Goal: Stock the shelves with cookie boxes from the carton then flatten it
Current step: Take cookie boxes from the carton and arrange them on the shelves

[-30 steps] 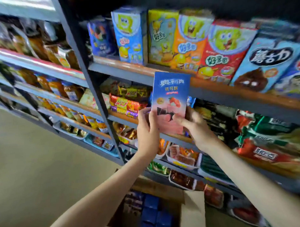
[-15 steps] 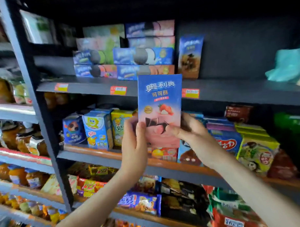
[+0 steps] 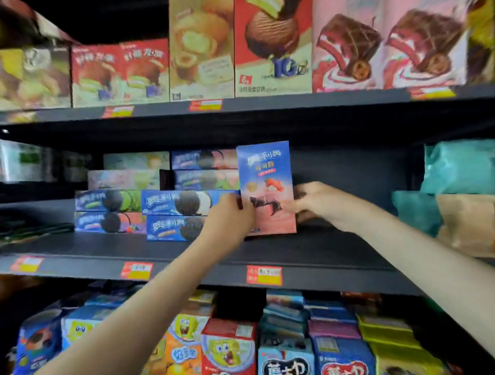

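Here, a person holds a blue-and-pink cookie box (image 3: 266, 186) upright on the middle shelf (image 3: 341, 248) of a dark store rack. The left hand (image 3: 227, 216) pinches the box's left edge, its grip closed on the cardboard. The right hand (image 3: 322, 204) holds the right edge, fingers curled behind it. The box's base meets the shelf surface, just right of stacked blue cookie packs (image 3: 179, 203). Teal bags (image 3: 464, 168) lie well apart at right. A red-and-yellow price tag (image 3: 264, 275) sits on the shelf lip below.
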### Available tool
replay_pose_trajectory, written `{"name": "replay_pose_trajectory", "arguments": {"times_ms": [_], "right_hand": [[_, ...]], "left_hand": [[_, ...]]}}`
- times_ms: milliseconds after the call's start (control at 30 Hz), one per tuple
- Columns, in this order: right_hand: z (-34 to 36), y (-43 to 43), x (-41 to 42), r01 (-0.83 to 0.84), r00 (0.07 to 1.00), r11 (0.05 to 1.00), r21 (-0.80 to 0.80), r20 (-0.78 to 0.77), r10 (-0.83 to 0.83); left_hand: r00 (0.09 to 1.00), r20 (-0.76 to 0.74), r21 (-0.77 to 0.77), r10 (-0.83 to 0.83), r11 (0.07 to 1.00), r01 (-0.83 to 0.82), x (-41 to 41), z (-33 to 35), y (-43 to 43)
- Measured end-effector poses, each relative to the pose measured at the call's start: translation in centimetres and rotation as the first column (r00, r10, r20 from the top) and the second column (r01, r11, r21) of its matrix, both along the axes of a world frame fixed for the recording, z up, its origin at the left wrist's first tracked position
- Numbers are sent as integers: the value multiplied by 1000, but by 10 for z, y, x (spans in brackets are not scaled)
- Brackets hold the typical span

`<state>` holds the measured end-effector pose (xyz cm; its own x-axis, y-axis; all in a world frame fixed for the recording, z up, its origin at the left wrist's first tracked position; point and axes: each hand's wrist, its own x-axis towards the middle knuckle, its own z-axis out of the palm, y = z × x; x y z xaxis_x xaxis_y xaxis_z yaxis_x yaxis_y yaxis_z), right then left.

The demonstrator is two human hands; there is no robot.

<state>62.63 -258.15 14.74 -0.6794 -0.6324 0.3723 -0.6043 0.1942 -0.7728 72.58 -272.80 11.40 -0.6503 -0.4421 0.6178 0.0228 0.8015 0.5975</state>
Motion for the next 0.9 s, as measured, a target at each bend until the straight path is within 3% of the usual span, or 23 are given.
{"name": "replay_pose_trajectory", "arguments": {"times_ms": [200, 333, 600, 700, 900], "right_hand": [[-6, -35, -71, 179, 980, 963, 202, 46, -192], [-7, -40, -88, 185, 980, 946, 265, 23, -199], [-10, -44, -106, 232, 973, 929, 287, -73, -221], [-12, -50, -107, 276, 958, 917, 287, -152, -241], [-17, -62, -107, 336, 931, 905, 262, -237, -277]], "left_hand": [[938, 336, -228, 84, 974, -6, -59, 19, -11], [882, 471, -177, 20, 982, 72, -88, 23, -21], [835, 543, -249, 94, 967, 53, -115, 29, -14], [766, 600, -416, 231, 908, 52, -118, 29, -10], [775, 561, -478, 290, 878, 18, -124, 27, -11]]}}
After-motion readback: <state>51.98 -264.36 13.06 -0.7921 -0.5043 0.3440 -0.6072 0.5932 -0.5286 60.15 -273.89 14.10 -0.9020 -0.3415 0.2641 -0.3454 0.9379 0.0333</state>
